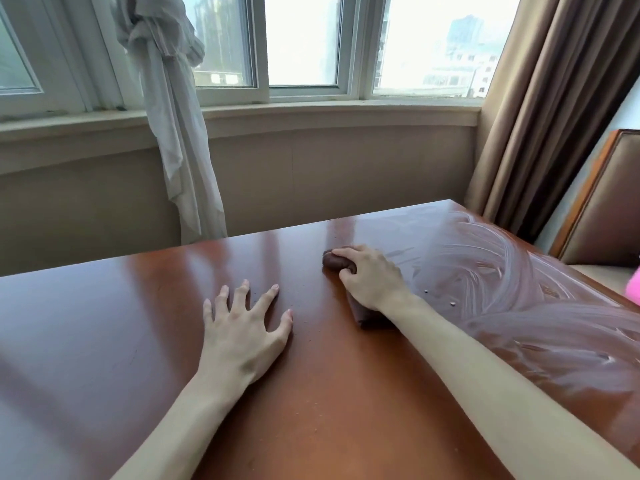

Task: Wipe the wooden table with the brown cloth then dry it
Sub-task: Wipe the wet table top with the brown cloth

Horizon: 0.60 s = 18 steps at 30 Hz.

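left hand [242, 320] flat on bench [104, 323], fingers spread, grip wide, holding nothing. right hand [370, 277] farther right, grip curled on cloth [337, 263], pressing it to bench mid-surface; cloth end shows under wrist. wet streaks [485, 271] on bench right part. crumbs [452, 303] beside streaks. beyond: chair [602, 202], curtain [540, 116], window [301, 43].

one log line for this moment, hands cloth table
right hand grips brown cloth on wooden table | left hand flat, fingers spread | wet streaks on right side | left side unwiped
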{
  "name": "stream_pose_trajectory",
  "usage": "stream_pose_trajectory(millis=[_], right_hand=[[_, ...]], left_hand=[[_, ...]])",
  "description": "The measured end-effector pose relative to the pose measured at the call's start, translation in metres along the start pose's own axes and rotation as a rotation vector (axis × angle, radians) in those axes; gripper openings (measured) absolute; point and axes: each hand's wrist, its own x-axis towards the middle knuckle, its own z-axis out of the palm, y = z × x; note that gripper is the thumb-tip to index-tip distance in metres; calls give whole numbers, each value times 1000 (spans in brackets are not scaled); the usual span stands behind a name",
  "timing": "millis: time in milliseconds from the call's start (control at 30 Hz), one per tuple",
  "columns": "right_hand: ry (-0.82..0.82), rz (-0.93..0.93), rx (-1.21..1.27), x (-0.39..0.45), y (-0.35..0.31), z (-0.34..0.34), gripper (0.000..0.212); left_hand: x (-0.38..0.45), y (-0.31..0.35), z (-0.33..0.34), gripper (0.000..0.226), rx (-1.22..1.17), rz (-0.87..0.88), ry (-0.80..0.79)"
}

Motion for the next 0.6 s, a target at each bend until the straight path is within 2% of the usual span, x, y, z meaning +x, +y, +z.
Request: stream_pose_trajectory(millis=[200, 300, 433, 600], right_hand=[[-54, 98, -49, 122, 13, 14, 49], [-52, 117, -50, 147, 16, 19, 50], [-35, 96, -65, 123, 16, 22, 50], [-54, 25, -44, 33, 3, 9, 50]], left_hand=[[-1, -1, 6, 76, 21, -18, 27], [3, -1, 6, 78, 17, -34, 27], [3, 0, 4, 71, 12, -33, 3], [3, 0, -2, 68, -2, -26, -33]])
